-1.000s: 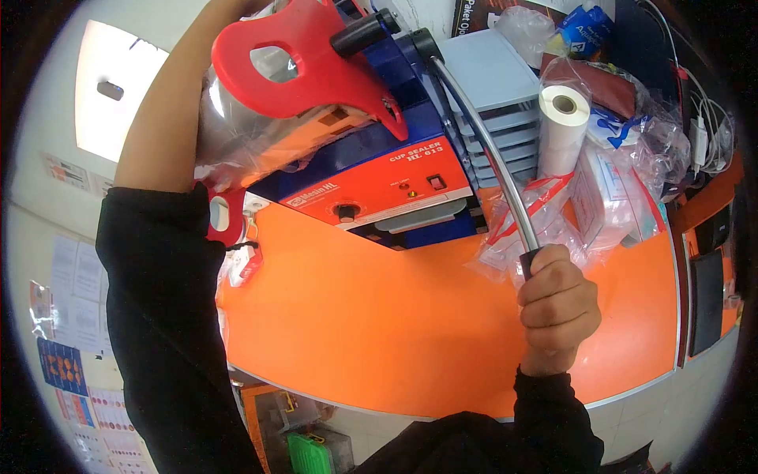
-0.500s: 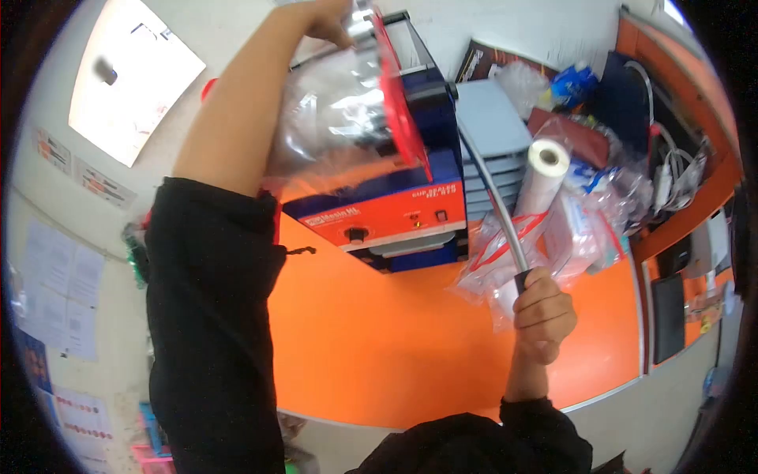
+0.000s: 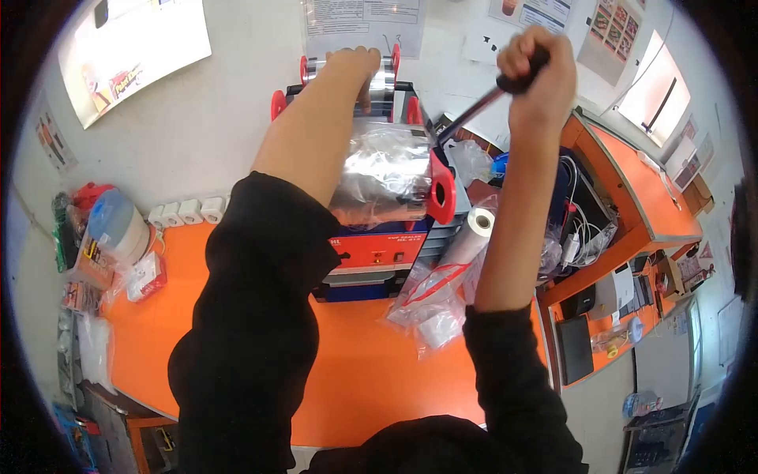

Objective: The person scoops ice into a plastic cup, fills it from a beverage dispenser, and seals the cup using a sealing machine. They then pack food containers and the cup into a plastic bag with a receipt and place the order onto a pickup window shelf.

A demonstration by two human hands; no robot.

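Note:
A cup sealer (image 3: 365, 257) with a red front panel and blue body stands on the orange table, near the wall. Clear film spreads over its large lower roll (image 3: 387, 164), which has red end discs. On the upper, shiny film roll (image 3: 385, 83) lies my left hand (image 3: 352, 66), its fingers curled over the top; my forearm covers the machine's left part. My right hand (image 3: 543, 77) is closed around the black grip of the metal lever (image 3: 477, 110), which points up and to the right from the sealer's right side.
Right of the machine stand a white roll (image 3: 471, 233) and plastic bags (image 3: 434, 308). An orange shelf (image 3: 624, 229) with cables edges the table's right. At the left are a blue-lidded container (image 3: 114, 225), white sockets (image 3: 189, 212) and a red-and-white packet (image 3: 147, 276).
My right hand has swung the lever from low in front to high up at the right. The view has shifted, showing more of the wall and the table's left side. My left hand stays on the upper roll.

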